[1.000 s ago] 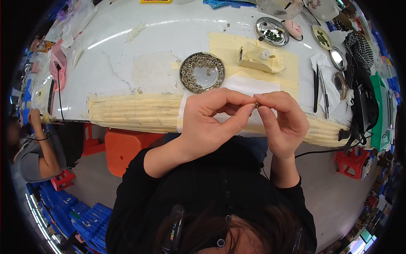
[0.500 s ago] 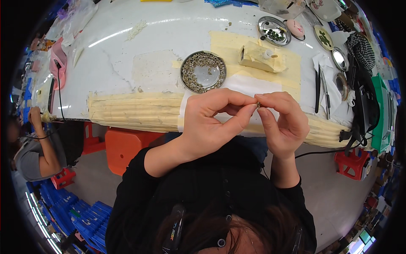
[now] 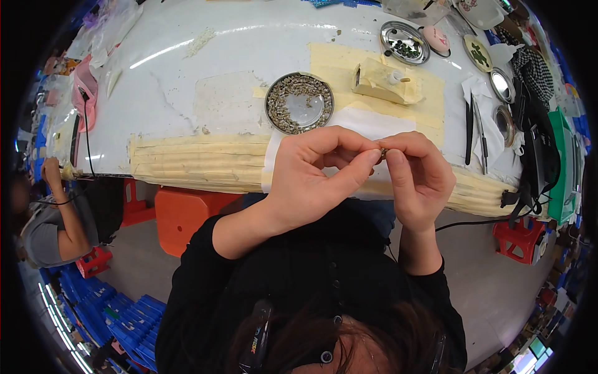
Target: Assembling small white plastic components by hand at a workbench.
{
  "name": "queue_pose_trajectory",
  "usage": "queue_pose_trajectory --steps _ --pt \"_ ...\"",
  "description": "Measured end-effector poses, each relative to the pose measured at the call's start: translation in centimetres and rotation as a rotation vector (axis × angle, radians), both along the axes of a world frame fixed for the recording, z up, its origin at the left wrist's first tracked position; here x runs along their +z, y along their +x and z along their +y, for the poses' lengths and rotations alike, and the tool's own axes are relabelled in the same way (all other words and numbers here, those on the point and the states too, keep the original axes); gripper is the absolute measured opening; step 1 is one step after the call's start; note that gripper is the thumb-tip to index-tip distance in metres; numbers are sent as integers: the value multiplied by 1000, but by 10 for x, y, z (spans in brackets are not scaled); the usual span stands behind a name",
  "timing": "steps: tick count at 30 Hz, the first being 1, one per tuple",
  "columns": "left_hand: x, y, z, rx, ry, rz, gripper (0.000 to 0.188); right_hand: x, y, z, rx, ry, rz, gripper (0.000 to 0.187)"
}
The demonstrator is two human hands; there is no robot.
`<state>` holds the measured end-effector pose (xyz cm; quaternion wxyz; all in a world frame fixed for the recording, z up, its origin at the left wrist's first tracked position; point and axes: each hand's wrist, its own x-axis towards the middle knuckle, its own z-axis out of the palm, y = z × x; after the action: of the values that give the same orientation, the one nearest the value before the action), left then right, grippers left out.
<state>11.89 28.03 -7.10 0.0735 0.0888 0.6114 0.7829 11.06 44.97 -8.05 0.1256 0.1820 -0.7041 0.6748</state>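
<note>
Between my fingertips is a small dark metallic piece (image 3: 383, 153), too small to name and mostly covered. My left hand (image 3: 317, 174) pinches it from one side with thumb and forefinger. From the other side the thumb and forefinger of my right hand (image 3: 420, 174) close on it too. Both hands hover over the table's near edge, above a white sheet (image 3: 361, 122). Just beyond my left hand sits a round metal dish (image 3: 331, 93) with many small grey-brown metallic pieces (image 3: 280, 112) heaped around its inside.
A tape-covered block (image 3: 380, 84) holds a small white-topped container (image 3: 397, 77). Farther right are a tray of dark green bits (image 3: 405, 43), a pink oval item (image 3: 436, 38), and tweezers (image 3: 469, 131) on tissue. An orange stool (image 3: 180, 218) stands below; another person's arm (image 3: 71, 230) shows far left.
My fingertips have shifted slightly on the small piece, and my right thumb has moved up against it. The dish and the other table items stay in place.
</note>
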Motion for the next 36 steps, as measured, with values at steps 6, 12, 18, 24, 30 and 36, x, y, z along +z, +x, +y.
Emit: queue_pose_trajectory --steps 6,12,18,24,30,36 --pt "-1 0 1 10 -26 99 14 -1 0 -3 -7 -56 -19 7" --pt "0 -1 1 35 -78 186 19 -2 0 -3 -9 -58 -11 7" --pt "-2 -2 0 48 -73 174 19 -3 0 -4 -56 19 51 6" --pt "0 -4 -2 38 -155 180 16 3 -6 7 -74 255 138 8" --pt "1 -7 -26 150 -326 256 11 27 -26 51 7 742 82 8" --pt "-1 -12 -41 316 -390 262 9 25 -34 73 -29 893 117 9"
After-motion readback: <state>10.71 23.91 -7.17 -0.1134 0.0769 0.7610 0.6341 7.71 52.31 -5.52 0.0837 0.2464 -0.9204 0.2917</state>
